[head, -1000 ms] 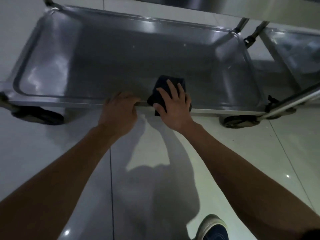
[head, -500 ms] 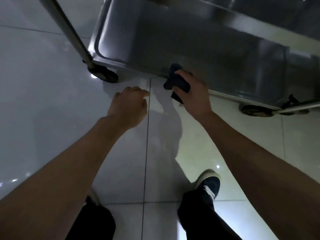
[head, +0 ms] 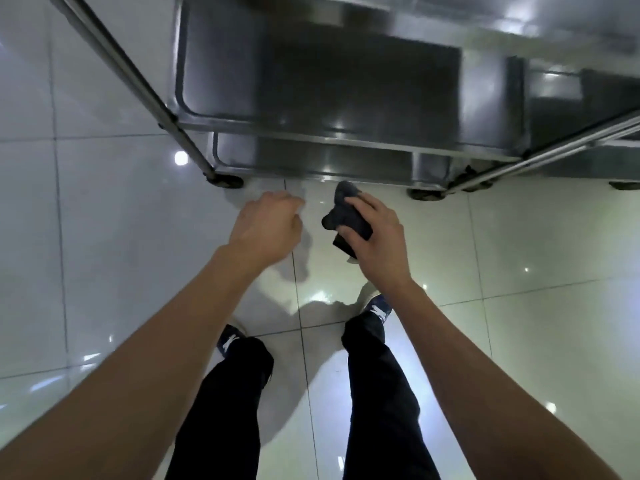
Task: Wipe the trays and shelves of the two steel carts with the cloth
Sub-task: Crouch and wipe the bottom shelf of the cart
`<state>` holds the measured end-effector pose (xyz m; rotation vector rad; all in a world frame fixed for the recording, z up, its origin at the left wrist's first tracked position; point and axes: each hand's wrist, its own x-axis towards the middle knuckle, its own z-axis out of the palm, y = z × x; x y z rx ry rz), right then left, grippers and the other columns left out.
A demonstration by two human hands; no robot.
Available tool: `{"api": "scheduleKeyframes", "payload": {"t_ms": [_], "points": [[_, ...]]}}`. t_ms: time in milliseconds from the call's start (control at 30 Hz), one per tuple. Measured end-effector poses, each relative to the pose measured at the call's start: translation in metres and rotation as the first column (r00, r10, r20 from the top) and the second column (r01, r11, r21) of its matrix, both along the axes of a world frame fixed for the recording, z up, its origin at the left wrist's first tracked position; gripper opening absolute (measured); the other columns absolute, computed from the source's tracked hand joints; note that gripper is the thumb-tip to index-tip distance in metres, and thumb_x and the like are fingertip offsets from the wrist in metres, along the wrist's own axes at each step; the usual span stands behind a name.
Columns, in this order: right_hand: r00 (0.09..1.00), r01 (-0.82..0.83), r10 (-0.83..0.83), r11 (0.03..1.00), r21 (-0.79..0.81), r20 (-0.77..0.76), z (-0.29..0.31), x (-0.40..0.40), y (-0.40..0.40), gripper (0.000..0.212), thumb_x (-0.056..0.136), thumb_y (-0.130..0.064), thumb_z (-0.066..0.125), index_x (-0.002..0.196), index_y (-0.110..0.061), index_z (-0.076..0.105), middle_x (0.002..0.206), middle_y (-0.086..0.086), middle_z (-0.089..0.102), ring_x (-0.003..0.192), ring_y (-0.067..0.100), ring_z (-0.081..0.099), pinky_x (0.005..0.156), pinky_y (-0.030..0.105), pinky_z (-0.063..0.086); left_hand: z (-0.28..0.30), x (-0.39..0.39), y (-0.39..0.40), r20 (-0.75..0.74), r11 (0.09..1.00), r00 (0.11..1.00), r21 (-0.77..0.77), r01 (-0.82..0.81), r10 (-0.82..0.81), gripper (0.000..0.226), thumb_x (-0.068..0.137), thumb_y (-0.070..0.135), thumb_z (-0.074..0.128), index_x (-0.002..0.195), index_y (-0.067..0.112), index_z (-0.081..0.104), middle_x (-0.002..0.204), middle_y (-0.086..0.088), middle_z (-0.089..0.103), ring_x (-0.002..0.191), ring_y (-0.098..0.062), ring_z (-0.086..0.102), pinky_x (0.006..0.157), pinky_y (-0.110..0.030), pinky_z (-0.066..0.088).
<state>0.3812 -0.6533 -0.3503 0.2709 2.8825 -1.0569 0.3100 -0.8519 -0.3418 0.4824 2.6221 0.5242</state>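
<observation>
Cart leg (head: 138, 84): slanted steel tube, ends at caster by floor tiles.
Left hand (head: 266, 226): above floor, fingers loosely curled, holding nothing.
Cloth (head: 346, 216): dark, soft, bunched; gripped in right hand (head: 377, 240), fingers wrapped round it, clear of cart.
Middle tray (head: 311, 81), bottom tray (head: 311, 161): brushed steel, rounded corners, raised rims, reflective.
Step, judged: between wipes; next calls for bringing cloth onto unwiped tray.
Second cart (head: 588, 98): far right, partly visible.
</observation>
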Motion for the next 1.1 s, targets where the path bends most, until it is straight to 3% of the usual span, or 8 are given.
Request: {"api": "scheduleKeyframes", "payload": {"t_ms": [100, 200, 500, 733, 867, 933, 1033, 1100], "points": [[0.996, 0.091, -0.091, 0.996, -0.021, -0.021, 0.063, 0.016, 0.009, 0.047, 0.087, -0.029, 0.072, 0.132, -0.03, 0.06, 0.142, -0.01, 0.053, 0.123, 0.018, 0.05, 0.104, 0.046, 0.042, 0.069, 0.001, 0.012, -0.033, 0.998, 0.997, -0.005, 0.064, -0.064, 0.023, 0.097, 0.019, 0.046, 0.105, 0.016, 0.067, 0.101, -0.007, 0.069, 0.091, -0.028, 0.06, 0.071, -0.034, 0.041], [0.985, 0.165, -0.167, 0.986, -0.035, -0.043, 0.114, 0.024, 0.022, 0.047, 0.087, -0.03, 0.072, 0.132, -0.032, 0.06, 0.141, -0.011, 0.053, 0.123, 0.017, 0.05, 0.103, 0.047, 0.043, 0.125, 0.008, 0.031, -0.067, 0.988, 0.986, -0.022, 0.152, -0.153, 0.021, 0.098, 0.023, 0.045, 0.1, 0.022, 0.066, 0.093, -0.003, 0.069, 0.084, -0.027, 0.062, 0.069, -0.034, 0.042], [0.936, 0.276, -0.29, 0.956, -0.098, -0.2, 0.222, 0.038, 0.109, 0.049, 0.089, -0.033, 0.073, 0.136, -0.026, 0.059, 0.141, -0.006, 0.056, 0.125, 0.013, 0.05, 0.108, 0.036, 0.04, 0.238, 0.016, 0.132, -0.15, 0.962, 0.951, -0.054, 0.266, -0.271, 0.032, 0.101, 0.028, 0.041, 0.121, 0.023, 0.064, 0.117, 0.0, 0.066, 0.11, -0.024, 0.058, 0.093, -0.041, 0.046], [0.913, 0.27, -0.291, 0.956, -0.113, -0.286, 0.278, 0.038, 0.226, 0.049, 0.086, -0.032, 0.076, 0.133, -0.025, 0.063, 0.138, -0.002, 0.059, 0.125, 0.015, 0.05, 0.11, 0.034, 0.038, 0.291, 0.017, 0.243, -0.177, 0.978, 0.964, 0.025, 0.205, -0.197, 0.026, 0.096, 0.027, 0.05, 0.114, 0.028, 0.069, 0.109, 0.0, 0.068, 0.107, -0.028, 0.061, 0.086, -0.04, 0.05], [0.883, 0.293, -0.324, 0.946, -0.142, -0.34, 0.309, 0.043, 0.291, 0.05, 0.084, -0.031, 0.078, 0.132, -0.025, 0.064, 0.136, -0.004, 0.059, 0.122, 0.013, 0.05, 0.108, 0.026, 0.035, 0.312, 0.02, 0.301, -0.116, 0.983, 0.989, 0.146, 0.11, -0.093, 0.028, 0.096, 0.025, 0.055, 0.121, 0.026, 0.07, 0.122, 0.003, 0.068, 0.117, -0.02, 0.06, 0.097, -0.03, 0.045], [0.88, 0.289, -0.327, 0.944, -0.158, -0.343, 0.321, 0.043, 0.316, 0.051, 0.084, -0.03, 0.078, 0.132, -0.025, 0.063, 0.136, -0.005, 0.059, 0.121, 0.013, 0.05, 0.108, 0.025, 0.034, 0.325, 0.024, 0.327, -0.113, 0.976, 0.992, 0.202, 0.086, -0.064, 0.025, 0.096, 0.026, 0.056, 0.117, 0.024, 0.071, 0.118, 0.003, 0.07, 0.113, -0.019, 0.062, 0.096, -0.032, 0.048], [0.888, 0.27, -0.302, 0.953, -0.139, -0.348, 0.333, 0.034, 0.346, 0.052, 0.082, -0.028, 0.079, 0.131, -0.026, 0.064, 0.137, -0.005, 0.059, 0.121, 0.015, 0.05, 0.11, 0.034, 0.037, 0.346, 0.023, 0.364, -0.157, 0.972, 0.984, 0.203, 0.114, -0.082, 0.022, 0.095, 0.032, 0.051, 0.105, 0.023, 0.068, 0.103, 0.003, 0.071, 0.098, -0.022, 0.065, 0.084, -0.038, 0.053], [0.886, 0.27, -0.3, 0.954, -0.13, -0.353, 0.339, 0.027, 0.361, 0.052, 0.081, -0.026, 0.081, 0.131, -0.026, 0.065, 0.137, -0.005, 0.06, 0.121, 0.014, 0.05, 0.11, 0.038, 0.038, 0.359, 0.017, 0.385, -0.155, 0.962, 0.985, 0.251, 0.108, -0.07, 0.025, 0.095, 0.034, 0.051, 0.113, 0.029, 0.068, 0.104, 0.007, 0.072, 0.094, -0.019, 0.066, 0.083, -0.036, 0.054]]}}
